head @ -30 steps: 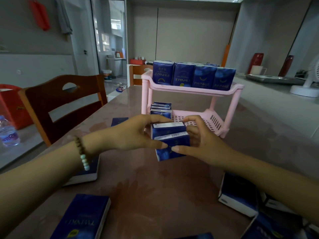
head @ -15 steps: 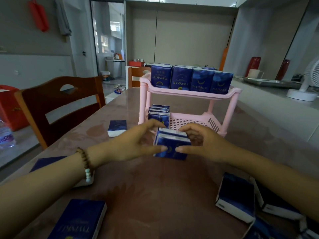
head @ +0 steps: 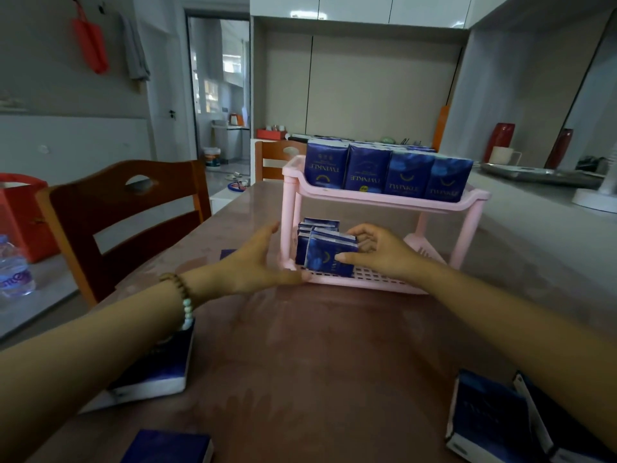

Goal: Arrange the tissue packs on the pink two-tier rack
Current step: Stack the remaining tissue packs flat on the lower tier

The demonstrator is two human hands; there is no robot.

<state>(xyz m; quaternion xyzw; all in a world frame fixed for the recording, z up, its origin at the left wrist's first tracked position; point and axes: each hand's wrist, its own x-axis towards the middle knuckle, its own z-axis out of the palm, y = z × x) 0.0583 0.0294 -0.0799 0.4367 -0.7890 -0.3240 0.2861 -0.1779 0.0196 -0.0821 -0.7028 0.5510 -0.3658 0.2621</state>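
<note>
**Lower tier loading in progress: packs being seated at the left end**

The pink two-tier rack stands on the brown table. Its upper tier carries a full front row of upright blue tissue packs, with more apparently behind. The lower tier is only partly filled: a few packs stand at its left end, and the remainder of the slatted floor to the right is bare.

The right hand reaches into the lower tier from the front, thumb and fingers closed on the held packs, which stand upright and slightly tilted, resting on or just above the tier floor against those already in place. Whether this is one pack or two pressed together cannot be told for certain. The left hand is open, fingers spread, holding nothing; it lies beside the rack's front left post, its thumb tip at the lower rim, apparently steadying the frame.

Assessment: the step in hand is seating this load. The next move calls for squaring the packs upright, releasing, and fetching loose packs from the near table; several lie there, so much work remains.
</note>
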